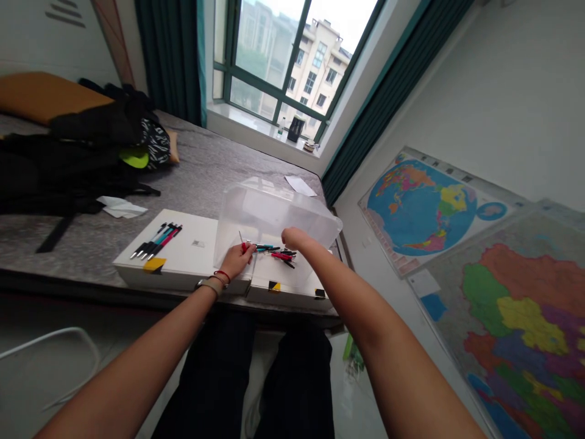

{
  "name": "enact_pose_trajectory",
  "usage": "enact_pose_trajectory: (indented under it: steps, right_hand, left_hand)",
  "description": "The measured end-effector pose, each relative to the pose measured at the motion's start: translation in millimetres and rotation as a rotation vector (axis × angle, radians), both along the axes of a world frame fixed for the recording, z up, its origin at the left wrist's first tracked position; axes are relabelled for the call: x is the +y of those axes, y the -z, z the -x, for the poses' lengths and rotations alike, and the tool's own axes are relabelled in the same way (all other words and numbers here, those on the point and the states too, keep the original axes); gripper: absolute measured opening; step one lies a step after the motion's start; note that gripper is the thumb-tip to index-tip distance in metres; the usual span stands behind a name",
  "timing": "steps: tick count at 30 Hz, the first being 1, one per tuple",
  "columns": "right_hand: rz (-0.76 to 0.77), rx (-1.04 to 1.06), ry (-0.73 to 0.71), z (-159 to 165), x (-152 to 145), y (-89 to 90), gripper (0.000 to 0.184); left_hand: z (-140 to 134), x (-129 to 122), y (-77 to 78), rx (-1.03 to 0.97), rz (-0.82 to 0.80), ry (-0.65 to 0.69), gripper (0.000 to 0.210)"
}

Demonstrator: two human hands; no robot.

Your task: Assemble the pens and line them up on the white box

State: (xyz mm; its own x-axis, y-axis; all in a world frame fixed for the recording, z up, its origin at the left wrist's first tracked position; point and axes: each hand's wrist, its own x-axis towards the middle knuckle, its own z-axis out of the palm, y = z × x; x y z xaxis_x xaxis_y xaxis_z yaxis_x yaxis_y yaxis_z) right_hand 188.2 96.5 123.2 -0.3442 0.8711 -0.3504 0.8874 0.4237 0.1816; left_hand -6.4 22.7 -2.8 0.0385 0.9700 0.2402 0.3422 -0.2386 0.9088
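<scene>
My left hand (237, 259) is closed around a small red pen part (245, 246), with a thin dark rod pointing up from it. My right hand (295, 238) is curled with its fingers bent down behind the wrist; whatever it may hold is hidden. Between the hands lie loose pen parts (282, 256) in red, black and teal, on or just above the right white box (292, 291). A translucent plastic bin (274, 210) stands behind and around them. Several pens (158, 242) lie side by side on the left white box (196, 227).
A grey marbled surface (205, 152) carries the boxes. To the left are black bags (105, 134) and a crumpled tissue (121, 207). A white paper (300, 186) lies behind the bin. The wall with maps (425, 201) rises close on the right.
</scene>
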Motion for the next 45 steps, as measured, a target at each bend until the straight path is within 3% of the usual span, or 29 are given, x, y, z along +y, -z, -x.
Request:
enact_pose_trajectory:
  steps: [5,15,22,27,31,33,36,38,40,42,45]
  right_hand:
    - [0.061,-0.064,-0.077,-3,5,8.0,0.025]
    - [0.038,0.175,-0.138,-11,17,33.9,0.016]
    - [0.060,0.295,-0.023,-6,27,21.7,0.020]
    - [0.154,0.419,-0.185,14,17,4.5,0.024]
    - [0.248,0.348,-0.263,32,4,-0.5,0.036]
    - [0.269,0.326,-0.269,37,0,-0.6,0.027]
    - [0.184,0.350,-0.254,37,-3,1.1,0.007]
    - [0.109,0.437,-0.185,32,-3,4.1,0.003]
    - [0.100,0.625,-0.022,25,-6,9.9,0.004]
    - [0.199,0.927,0.231,18,-12,18.5,0.014]
    - [0.471,1.409,0.616,13,-28,34.4,0.020]
  left_hand:
    - [0,1,0.5,0.007,0.011,0.005,0.042]
    - [1,-2,-4.7,-0.062,-0.009,-0.014,0.046]
    - [1,0,-2.9,-0.119,-0.010,0.008,0.040]
    - [2,2,-2.8,-0.116,0.010,0.054,0.043]
    - [3,2,-2.8,-0.092,-0.001,0.076,0.042]
    - [2,2,-2.7,-0.085,-0.002,0.090,0.042]
    - [1,1,-3.0,-0.089,0.008,0.092,0.042]
    - [1,1,-3.7,-0.092,0.010,0.079,0.044]
    - [1,1,-4.6,-0.099,0.012,0.057,0.046]
    - [1,1,-5.1,-0.100,0.016,0.049,0.047]
    - [1,1,-4.4,-0.080,0.005,0.056,0.048]
